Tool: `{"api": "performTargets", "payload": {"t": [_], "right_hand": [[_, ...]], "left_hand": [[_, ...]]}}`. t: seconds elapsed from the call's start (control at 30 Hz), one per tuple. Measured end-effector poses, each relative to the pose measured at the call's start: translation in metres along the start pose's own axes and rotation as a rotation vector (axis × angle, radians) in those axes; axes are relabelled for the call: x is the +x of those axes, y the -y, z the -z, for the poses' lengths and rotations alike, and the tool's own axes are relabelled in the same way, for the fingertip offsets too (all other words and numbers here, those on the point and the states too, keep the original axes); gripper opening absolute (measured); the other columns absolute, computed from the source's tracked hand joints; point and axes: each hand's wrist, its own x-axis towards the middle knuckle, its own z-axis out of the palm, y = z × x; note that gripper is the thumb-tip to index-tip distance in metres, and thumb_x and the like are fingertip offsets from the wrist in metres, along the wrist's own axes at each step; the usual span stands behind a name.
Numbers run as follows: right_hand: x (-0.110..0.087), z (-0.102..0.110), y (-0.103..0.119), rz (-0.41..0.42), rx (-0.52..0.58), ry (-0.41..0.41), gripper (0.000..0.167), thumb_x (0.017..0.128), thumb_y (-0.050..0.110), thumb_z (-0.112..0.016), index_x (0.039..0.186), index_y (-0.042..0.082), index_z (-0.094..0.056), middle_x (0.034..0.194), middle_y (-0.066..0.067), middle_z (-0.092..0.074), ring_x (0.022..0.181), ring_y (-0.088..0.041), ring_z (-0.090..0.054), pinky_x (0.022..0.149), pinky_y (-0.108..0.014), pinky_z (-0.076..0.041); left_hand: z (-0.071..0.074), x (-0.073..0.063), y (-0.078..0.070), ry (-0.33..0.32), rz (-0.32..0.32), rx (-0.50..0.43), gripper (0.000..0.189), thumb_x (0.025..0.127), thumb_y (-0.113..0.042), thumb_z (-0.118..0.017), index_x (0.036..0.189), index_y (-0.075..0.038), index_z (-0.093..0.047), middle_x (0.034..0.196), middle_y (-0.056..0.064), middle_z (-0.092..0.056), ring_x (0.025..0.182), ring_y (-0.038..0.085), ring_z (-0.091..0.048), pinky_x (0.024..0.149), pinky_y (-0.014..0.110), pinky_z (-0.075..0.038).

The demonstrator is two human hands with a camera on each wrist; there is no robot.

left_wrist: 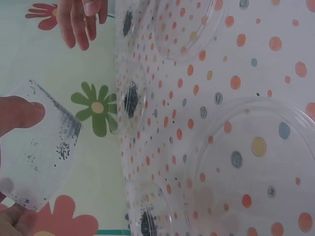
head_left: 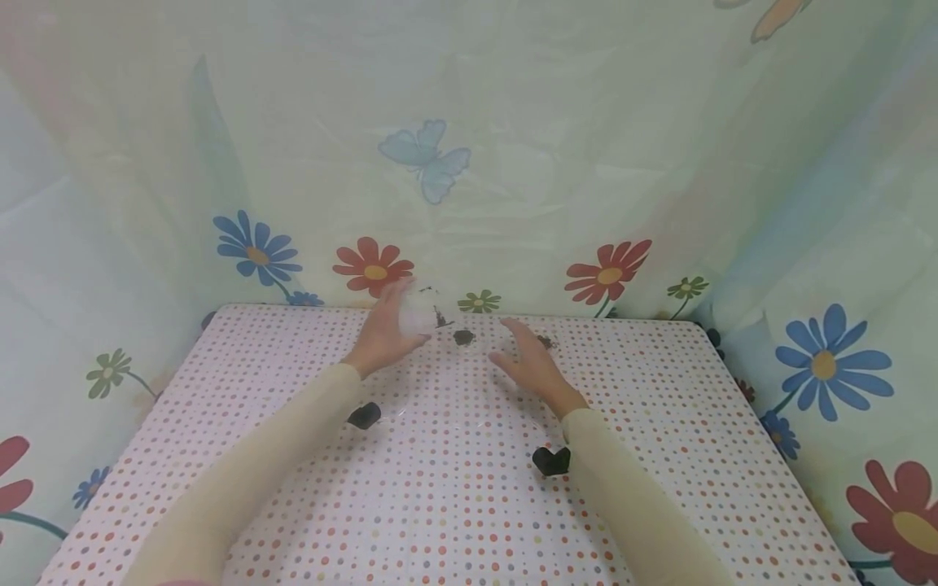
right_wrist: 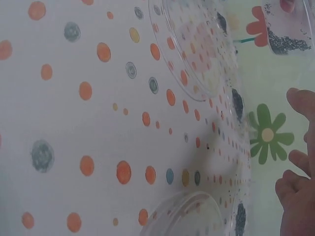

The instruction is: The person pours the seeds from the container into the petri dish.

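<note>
My left hand (head_left: 384,334) grips a clear plastic cup (left_wrist: 39,147) above the back part of the table. Small black grains (right_wrist: 290,44) lie along one side of the cup and cling to its wall. To the right, my right hand (head_left: 533,368) is raised with fingers apart and nothing in it. Between the hands a small dark heap (head_left: 464,336) sits in a clear shallow dish. Another dark heap (head_left: 545,342) shows just behind the right hand. A third dark heap (left_wrist: 147,222) appears in the left wrist view, hidden behind the left hand in the head view.
Clear round plastic dishes (left_wrist: 197,49) stand nearer the front, faint against the dotted tablecloth (head_left: 469,505). A few stray dark specks dot the cloth. The flower-printed curtain (head_left: 528,163) rises right behind the table's back edge and along both sides.
</note>
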Motion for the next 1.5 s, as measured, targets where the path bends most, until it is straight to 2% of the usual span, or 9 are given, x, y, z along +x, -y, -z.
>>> {"api": "performTargets", "payload": {"t": [0.2,0.4,0.57,0.77,0.9,1.07,1.2,1.3,1.5], "right_hand": [[0.001,-0.004,0.004,-0.003,0.038,0.003,0.069,0.095,0.038,-0.057,0.153,0.018,-0.024,0.160,-0.011,-0.024,0.148,-0.033,-0.023,0.119,-0.056,-0.022],[0.003,-0.009,0.008,0.016,0.020,0.005,0.068,0.095,0.038,-0.058,0.152,0.019,-0.026,0.160,-0.009,-0.026,0.148,-0.031,-0.024,0.119,-0.054,-0.023],[0.005,-0.012,0.010,0.024,-0.004,0.021,0.069,0.096,0.038,-0.057,0.153,0.017,-0.024,0.160,-0.010,-0.024,0.148,-0.031,-0.022,0.120,-0.053,-0.021],[0.006,-0.015,0.015,0.024,0.031,0.034,0.069,0.096,0.035,-0.058,0.153,0.017,-0.024,0.161,-0.010,-0.023,0.148,-0.032,-0.022,0.120,-0.054,-0.022],[0.008,-0.018,0.017,0.023,0.040,0.036,0.068,0.096,0.034,-0.058,0.153,0.017,-0.025,0.161,-0.009,-0.024,0.148,-0.031,-0.022,0.120,-0.053,-0.022],[0.010,-0.022,0.019,0.043,0.052,0.038,0.068,0.095,0.033,-0.059,0.152,0.017,-0.026,0.160,-0.008,-0.025,0.148,-0.030,-0.023,0.120,-0.053,-0.022],[0.012,-0.025,0.021,0.045,0.067,0.048,0.069,0.095,0.035,-0.059,0.153,0.018,-0.025,0.160,-0.007,-0.025,0.148,-0.030,-0.024,0.120,-0.053,-0.023],[0.013,-0.027,0.022,0.039,0.060,0.056,0.070,0.095,0.038,-0.058,0.153,0.020,-0.024,0.160,-0.006,-0.025,0.148,-0.029,-0.024,0.120,-0.052,-0.023],[0.016,-0.031,0.025,0.041,0.050,0.063,0.070,0.095,0.037,-0.059,0.153,0.018,-0.025,0.160,-0.006,-0.025,0.148,-0.030,-0.025,0.120,-0.052,-0.023]], "left_hand": [[0.004,-0.002,0.007,-0.030,0.004,-0.017,0.094,0.073,-0.024,-0.083,0.149,-0.017,-0.028,0.152,0.004,-0.036,0.140,0.027,-0.038,0.113,0.048,-0.039],[0.010,-0.005,0.013,-0.045,0.017,-0.042,0.093,0.073,-0.021,-0.083,0.148,-0.019,-0.028,0.151,0.004,-0.036,0.140,0.028,-0.037,0.112,0.051,-0.039],[0.015,-0.010,0.016,-0.043,0.064,-0.021,0.095,0.074,-0.025,-0.083,0.149,-0.020,-0.025,0.151,0.007,-0.036,0.138,0.031,-0.039,0.108,0.053,-0.042],[0.021,-0.015,0.017,-0.045,0.130,-0.025,0.097,0.074,-0.027,-0.083,0.150,-0.024,-0.023,0.153,0.003,-0.032,0.140,0.030,-0.037,0.107,0.056,-0.042],[0.025,-0.017,0.021,-0.060,0.125,-0.049,0.096,0.073,-0.026,-0.084,0.149,-0.023,-0.025,0.152,0.004,-0.034,0.138,0.032,-0.039,0.105,0.059,-0.043],[0.029,-0.019,0.029,-0.078,0.110,-0.081,0.092,0.072,-0.024,-0.084,0.146,-0.027,-0.029,0.146,0.004,-0.039,0.133,0.032,-0.043,0.101,0.058,-0.046],[0.035,-0.022,0.033,-0.080,0.116,-0.084,0.093,0.072,-0.030,-0.084,0.146,-0.025,-0.029,0.144,0.005,-0.040,0.129,0.031,-0.044,0.100,0.057,-0.047],[0.038,-0.026,0.035,-0.077,0.140,-0.078,0.094,0.071,-0.035,-0.085,0.147,-0.027,-0.028,0.145,0.005,-0.039,0.130,0.029,-0.044,0.100,0.057,-0.047],[0.042,-0.032,0.039,-0.068,0.188,-0.060,0.100,0.072,-0.032,-0.084,0.151,-0.025,-0.022,0.150,0.006,-0.035,0.134,0.033,-0.042,0.101,0.059,-0.046]]}}
